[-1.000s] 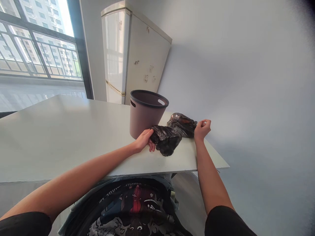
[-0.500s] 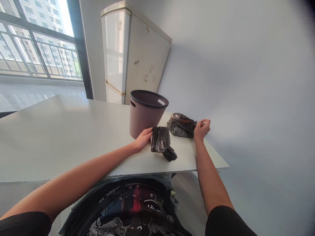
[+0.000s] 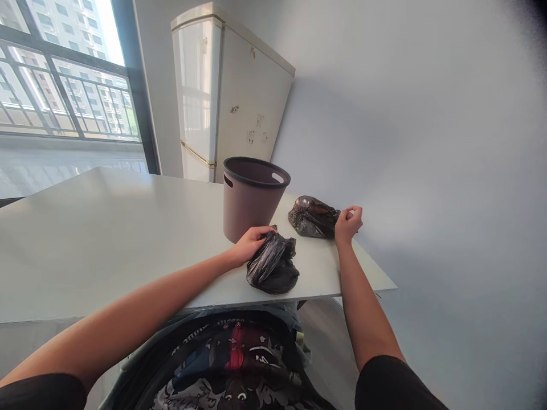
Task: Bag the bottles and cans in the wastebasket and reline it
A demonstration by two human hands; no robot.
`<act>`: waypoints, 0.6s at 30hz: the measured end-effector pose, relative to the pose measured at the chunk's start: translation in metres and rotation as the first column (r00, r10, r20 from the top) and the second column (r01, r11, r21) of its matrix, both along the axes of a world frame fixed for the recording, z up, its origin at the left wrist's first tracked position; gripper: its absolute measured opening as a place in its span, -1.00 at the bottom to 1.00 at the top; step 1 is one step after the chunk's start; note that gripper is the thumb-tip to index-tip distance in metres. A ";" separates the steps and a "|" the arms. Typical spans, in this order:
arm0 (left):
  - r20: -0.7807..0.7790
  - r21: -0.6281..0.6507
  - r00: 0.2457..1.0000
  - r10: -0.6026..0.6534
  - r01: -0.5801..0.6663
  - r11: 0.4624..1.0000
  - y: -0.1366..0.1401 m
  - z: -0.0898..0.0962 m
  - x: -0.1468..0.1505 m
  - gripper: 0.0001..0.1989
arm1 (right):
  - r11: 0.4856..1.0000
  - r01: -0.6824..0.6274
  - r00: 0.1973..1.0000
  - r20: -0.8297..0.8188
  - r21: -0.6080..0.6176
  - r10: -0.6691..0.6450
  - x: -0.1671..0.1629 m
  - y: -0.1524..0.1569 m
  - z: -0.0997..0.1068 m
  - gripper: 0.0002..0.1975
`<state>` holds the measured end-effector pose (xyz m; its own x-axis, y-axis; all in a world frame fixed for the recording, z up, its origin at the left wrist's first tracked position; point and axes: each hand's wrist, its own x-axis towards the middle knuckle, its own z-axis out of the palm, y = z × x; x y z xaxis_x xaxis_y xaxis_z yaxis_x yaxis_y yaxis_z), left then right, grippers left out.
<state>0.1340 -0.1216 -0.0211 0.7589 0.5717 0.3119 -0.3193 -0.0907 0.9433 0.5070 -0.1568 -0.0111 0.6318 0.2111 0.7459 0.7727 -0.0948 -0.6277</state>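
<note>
Bin (image 3: 251, 208) on counter (image 3: 128, 239), L hand (image 3: 251, 245) gripping blk bag (image 3: 274, 269), R hand (image 3: 348, 225) curled at 2nd bag (image 3: 314, 217), can't tell if holding

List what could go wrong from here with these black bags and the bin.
1. The front bag in the left hand is near the front edge of the table, so it might drop off if let go.
2. The bin stands just behind that hand and could be bumped.
3. The rear bag looks like thin, crinkled plastic and might tear if pulled hard.
</note>
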 end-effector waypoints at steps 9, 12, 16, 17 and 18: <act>-0.007 -0.001 1.000 -0.017 0.017 1.000 -0.001 0.001 -0.001 -0.74 | 0.938 -0.189 0.965 0.123 -0.292 0.232 0.012 0.012 -0.009 -0.44; -0.010 -0.001 1.000 -0.018 0.018 1.000 -0.001 0.000 -0.001 -0.74 | 0.838 -0.235 0.933 0.128 -0.492 0.337 0.012 0.016 -0.016 -0.37; -0.007 0.017 1.000 -0.011 0.011 1.000 0.000 0.000 0.000 -0.75 | 0.760 -0.243 0.910 0.129 -0.602 0.394 0.010 0.021 -0.023 -0.39; -0.007 0.024 1.000 -0.008 0.009 1.000 0.000 0.000 0.000 -0.75 | 0.754 -0.236 0.911 0.131 -0.613 0.391 0.011 0.021 -0.024 -0.40; -0.007 0.030 1.000 -0.006 0.007 1.000 0.000 0.000 0.000 -0.75 | 0.751 -0.228 0.914 0.129 -0.619 0.384 0.011 0.022 -0.025 -0.41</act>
<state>0.1342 -0.1218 -0.0215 0.7647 0.5573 0.3236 -0.3136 -0.1168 0.9423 0.5177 -0.1346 -0.0360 0.2795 0.8014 0.5288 0.9383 -0.1111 -0.3275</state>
